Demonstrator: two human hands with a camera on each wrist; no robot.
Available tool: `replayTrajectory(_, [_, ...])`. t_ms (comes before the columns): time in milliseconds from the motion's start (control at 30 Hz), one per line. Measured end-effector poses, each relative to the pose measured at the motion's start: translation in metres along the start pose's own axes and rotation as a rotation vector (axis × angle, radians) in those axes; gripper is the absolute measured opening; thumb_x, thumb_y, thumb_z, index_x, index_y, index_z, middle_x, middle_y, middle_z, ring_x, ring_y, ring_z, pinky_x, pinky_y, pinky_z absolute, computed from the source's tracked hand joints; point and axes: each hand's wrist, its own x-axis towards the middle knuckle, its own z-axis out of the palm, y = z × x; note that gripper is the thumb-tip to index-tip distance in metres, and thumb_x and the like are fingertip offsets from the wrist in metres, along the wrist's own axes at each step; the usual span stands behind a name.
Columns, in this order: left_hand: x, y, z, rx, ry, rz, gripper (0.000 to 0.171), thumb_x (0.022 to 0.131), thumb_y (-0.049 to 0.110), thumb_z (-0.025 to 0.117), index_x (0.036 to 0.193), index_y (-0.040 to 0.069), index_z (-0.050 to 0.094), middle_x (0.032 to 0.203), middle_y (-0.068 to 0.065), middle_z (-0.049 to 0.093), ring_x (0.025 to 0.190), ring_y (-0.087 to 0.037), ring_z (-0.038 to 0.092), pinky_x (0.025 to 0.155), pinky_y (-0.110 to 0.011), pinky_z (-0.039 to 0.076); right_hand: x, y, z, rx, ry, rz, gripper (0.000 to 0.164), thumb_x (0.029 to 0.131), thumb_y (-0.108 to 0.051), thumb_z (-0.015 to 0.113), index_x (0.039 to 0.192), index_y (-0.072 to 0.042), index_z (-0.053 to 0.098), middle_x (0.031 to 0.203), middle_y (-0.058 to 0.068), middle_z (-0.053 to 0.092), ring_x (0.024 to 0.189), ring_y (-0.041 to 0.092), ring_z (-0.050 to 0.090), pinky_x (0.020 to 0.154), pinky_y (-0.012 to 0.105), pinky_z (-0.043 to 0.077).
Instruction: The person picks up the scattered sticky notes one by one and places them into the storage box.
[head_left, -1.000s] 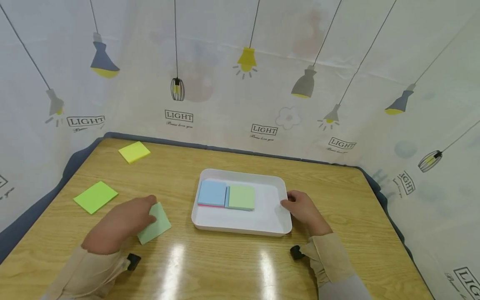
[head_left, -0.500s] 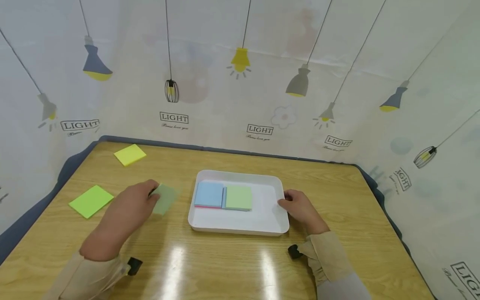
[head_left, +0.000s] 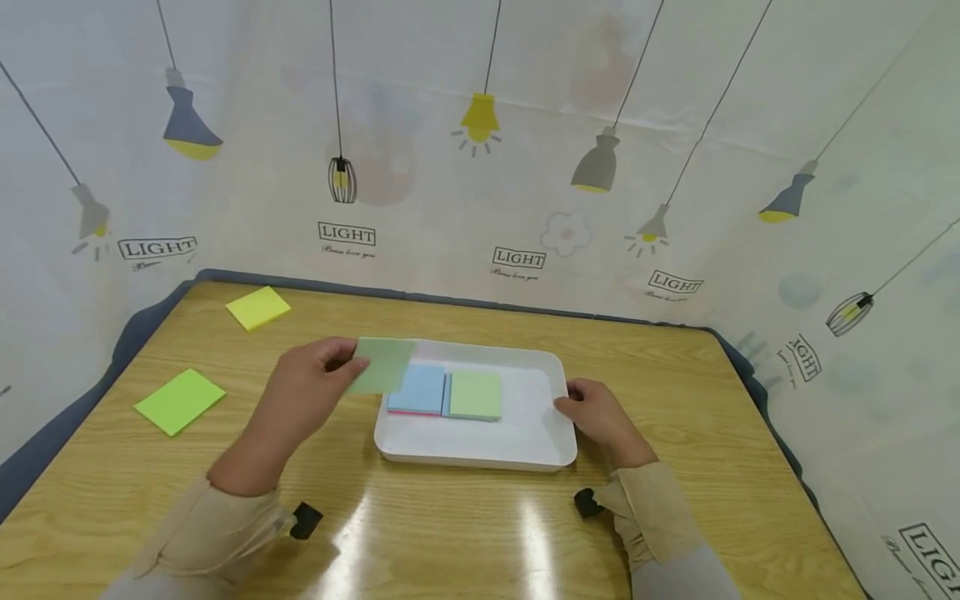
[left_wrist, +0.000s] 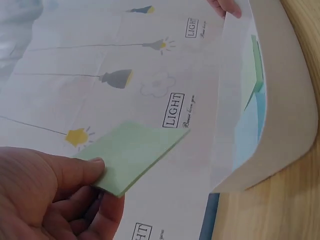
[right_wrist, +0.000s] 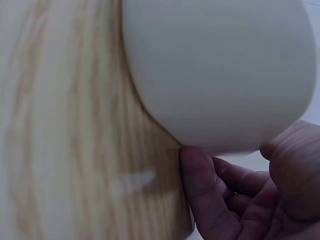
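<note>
My left hand (head_left: 307,390) pinches a thin pale green sticky-note pad (head_left: 382,365) between thumb and fingers. It hangs above the left end of a white tray (head_left: 472,443), covering part of a blue sticky-note pad (head_left: 422,388) that lies inside. A pink-red edge shows under the blue pad. Beside it in the tray sits a light green pad (head_left: 476,396) on top of something blue. At the tray's right end my right hand (head_left: 606,421) holds the wall, the thumb over the rim. In the right wrist view, its fingers (right_wrist: 200,180) lie against the tray's outside near the tabletop.
On the left of the wooden table (head_left: 450,533) lie a bright green sticky-note pad (head_left: 180,402) and, farther back, a yellow pad (head_left: 258,308). A cloth backdrop (head_left: 420,200) printed with lamps stands behind the table. Each sleeve cuff has a small black piece (head_left: 306,520) near it.
My left hand has lifted the pale green pad off the table and carried it right and away from me, over the tray's left end. The right hand stays at the tray.
</note>
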Motion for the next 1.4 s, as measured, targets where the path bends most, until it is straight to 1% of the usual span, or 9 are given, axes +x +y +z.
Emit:
replayTrajectory(167, [0.018,0.010,0.020,-0.136,-0.059,-0.043,0.027,0.089,0.039,0.058,0.106,0.019,0.062,0.097,-0.004,0.064,0.083,-0.017,0.058,0.071,-0.039,0.051,0.001,0.000,0.000,0.010,-0.002,-0.006,0.036,0.090,-0.021,0.055,0.118,0.000,0.056,0.112,0.017,0.060,0.093,0.023,0.055,0.082,0.041,0.049])
replayTrajectory(267, [0.028,0.016,0.033,-0.217,-0.085,-0.069,0.023,0.091,0.032,0.058,0.107,0.016,0.062,0.100,-0.005,0.063,0.084,-0.016,0.059,0.077,-0.041,0.053,0.002,0.000,0.000,0.019,-0.004,-0.008,0.035,0.089,-0.021,0.056,0.117,0.001,0.056,0.111,0.017,0.060,0.092,0.023,0.055,0.081,0.041,0.049])
replayTrajectory(400, [0.041,0.022,0.054,-0.301,-0.136,-0.096,0.025,0.092,0.021,0.056,0.115,0.012,0.060,0.105,-0.008,0.061,0.087,-0.016,0.061,0.083,-0.042,0.053,0.003,-0.001,-0.001,0.019,-0.004,-0.007,0.035,0.089,-0.021,0.056,0.117,0.001,0.056,0.111,0.017,0.060,0.092,0.023,0.055,0.081,0.041,0.049])
replayTrajectory(500, [0.050,0.025,0.070,-0.378,-0.173,-0.132,0.027,0.091,0.016,0.057,0.117,0.008,0.059,0.107,-0.011,0.061,0.088,-0.017,0.061,0.083,-0.041,0.053,0.004,-0.001,-0.003,0.001,0.005,-0.010,0.036,0.089,-0.021,0.056,0.117,0.001,0.056,0.111,0.017,0.060,0.092,0.023,0.055,0.081,0.041,0.049])
replayTrajectory(600, [0.057,0.025,0.086,-0.408,-0.189,-0.166,0.023,0.089,0.011,0.059,0.111,0.005,0.062,0.103,-0.013,0.062,0.085,-0.018,0.062,0.080,-0.038,0.054,0.004,-0.001,-0.003,-0.015,0.020,-0.014,0.035,0.089,-0.022,0.057,0.116,0.000,0.057,0.109,0.017,0.061,0.091,0.023,0.056,0.079,0.040,0.049])
replayTrajectory(800, [0.066,0.019,0.109,-0.305,-0.190,-0.183,0.009,0.085,0.008,0.062,0.093,0.003,0.065,0.088,-0.011,0.062,0.071,-0.016,0.060,0.068,-0.033,0.055,0.005,-0.002,-0.001,-0.016,0.015,0.001,0.036,0.089,-0.023,0.058,0.117,0.000,0.057,0.111,0.016,0.061,0.092,0.022,0.056,0.080,0.040,0.050])
replayTrajectory(1000, [0.069,0.011,0.123,-0.254,-0.198,-0.217,0.016,0.083,0.010,0.062,0.097,0.002,0.063,0.092,-0.012,0.064,0.067,-0.016,0.060,0.063,-0.030,0.053,0.004,-0.003,-0.001,-0.030,0.018,0.004,0.037,0.088,-0.023,0.058,0.117,0.000,0.057,0.111,0.015,0.061,0.094,0.022,0.054,0.082,0.041,0.049])
replayTrajectory(1233, [0.065,0.015,0.126,-0.024,-0.178,-0.157,0.019,0.084,0.015,0.059,0.098,0.003,0.064,0.086,-0.008,0.067,0.068,-0.013,0.058,0.072,-0.034,0.050,0.002,-0.001,-0.001,-0.001,0.010,-0.002,0.035,0.089,-0.021,0.056,0.115,0.001,0.057,0.110,0.016,0.061,0.093,0.022,0.055,0.083,0.041,0.049])
replayTrajectory(1400, [0.063,0.020,0.126,0.105,-0.197,-0.151,0.030,0.085,0.018,0.054,0.110,0.003,0.062,0.106,-0.009,0.066,0.084,-0.017,0.056,0.082,-0.040,0.050,0.002,0.002,0.000,-0.006,0.012,-0.009,0.035,0.089,-0.022,0.056,0.115,0.001,0.057,0.110,0.016,0.061,0.092,0.021,0.055,0.081,0.041,0.049])
